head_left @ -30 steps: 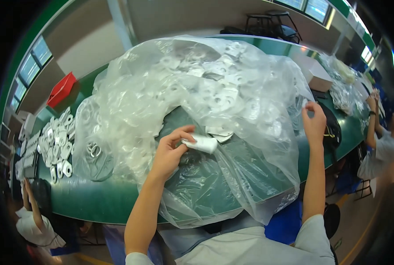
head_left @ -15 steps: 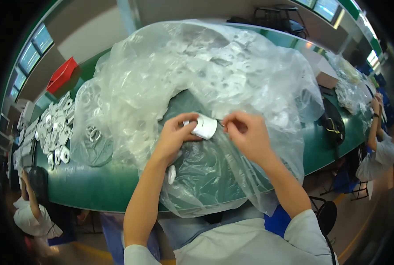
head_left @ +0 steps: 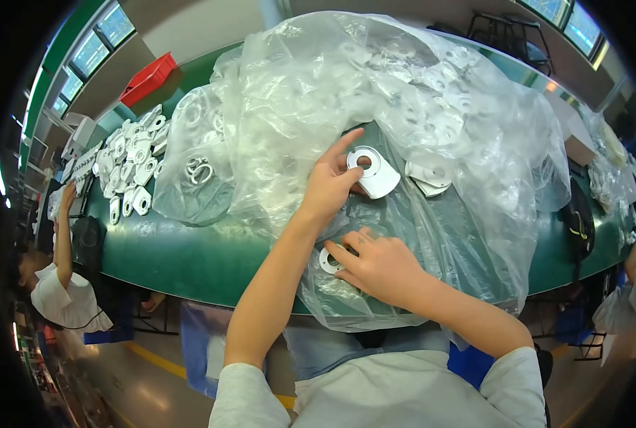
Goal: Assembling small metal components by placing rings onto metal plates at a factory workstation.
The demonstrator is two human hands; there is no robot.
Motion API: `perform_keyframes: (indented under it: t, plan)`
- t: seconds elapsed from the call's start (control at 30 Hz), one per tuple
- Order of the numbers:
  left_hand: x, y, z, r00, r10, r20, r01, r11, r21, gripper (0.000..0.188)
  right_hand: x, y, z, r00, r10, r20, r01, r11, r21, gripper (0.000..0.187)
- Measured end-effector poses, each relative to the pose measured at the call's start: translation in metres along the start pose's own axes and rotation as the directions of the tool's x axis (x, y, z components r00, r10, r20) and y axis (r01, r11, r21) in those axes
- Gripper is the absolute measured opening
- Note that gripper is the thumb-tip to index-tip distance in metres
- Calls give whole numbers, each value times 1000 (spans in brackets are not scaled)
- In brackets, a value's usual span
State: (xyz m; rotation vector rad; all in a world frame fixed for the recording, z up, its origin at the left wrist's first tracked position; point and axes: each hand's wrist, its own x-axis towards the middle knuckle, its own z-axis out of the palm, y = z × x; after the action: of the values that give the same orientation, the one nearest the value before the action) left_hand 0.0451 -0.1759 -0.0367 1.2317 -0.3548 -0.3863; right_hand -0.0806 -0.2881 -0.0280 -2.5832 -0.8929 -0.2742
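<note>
My left hand grips a white plastic part with a round hole at one end and a rounded far end. Its thumb lies over the face beside the hole, and the index finger points away from me. Closer to me, my right hand reaches across to a white ring, with its fingers and thumb around the ring's right side. The ring lies on clear plastic sheeting by the table's near edge. Another white part rests to the right of the held one, partly under the film.
A big clear bag full of white parts covers the middle of the green table. Left of it are a smaller bag of rings, a pile of white parts and a red bin. A black bag lies right. People sit at both sides.
My right hand has left the white part and come down toward me to the ring. My left hand has tilted the part, so its hole shows. The whole view has swung left.
</note>
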Motion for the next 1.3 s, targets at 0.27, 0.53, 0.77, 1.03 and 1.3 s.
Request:
perform_keyframes:
  t: [0.27, 0.53, 0.77, 1.03, 1.3]
  plan:
    - [5, -6, -2, 999, -47, 12, 46, 997, 66, 45, 0, 19, -3, 974, 72, -215, -51, 993, 103, 10]
    - [-7, 5, 21, 986, -15, 164, 10, 999, 30, 33, 13, 81, -49, 743, 630, -225, -429, 707, 562, 26]
    - [-7, 3, 20, 989, -33, 145, 23, 997, 73, 37, 15, 88, -45, 792, 557, -249, -353, 752, 557, 24]
    - [-8, 1, 22, 989, -6, 145, -7, 996, 91, 36, 16, 85, -38, 789, 515, -335, -272, 782, 561, 15]
    - [-7, 3, 26, 996, 68, 54, -71, 997, 42, 26, 14, 91, -8, 862, 494, -114, -48, 304, 951, 29]
